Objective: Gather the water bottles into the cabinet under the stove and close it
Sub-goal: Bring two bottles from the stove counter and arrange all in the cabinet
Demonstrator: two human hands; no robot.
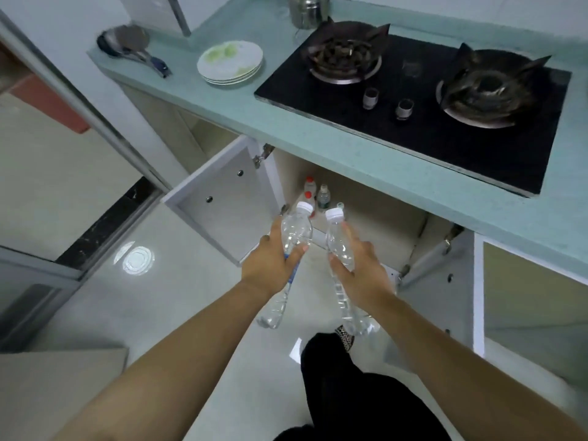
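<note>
Two held bottles (296, 232) (339, 249) — two burners (345, 54) (486, 87), two knobs (369, 98) (404, 109).

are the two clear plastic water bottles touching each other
Apart. The head view shows an open gap between the left clear plastic water bottle and the right clear plastic water bottle, cap to base.

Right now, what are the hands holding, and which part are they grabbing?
The left hand grips the left bottle, and the right hand grips the right bottle. Each hold is round the bottle's middle.

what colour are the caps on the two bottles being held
White, on both the left hand's bottle cap and the right hand's bottle cap, seen in the head view.
</note>
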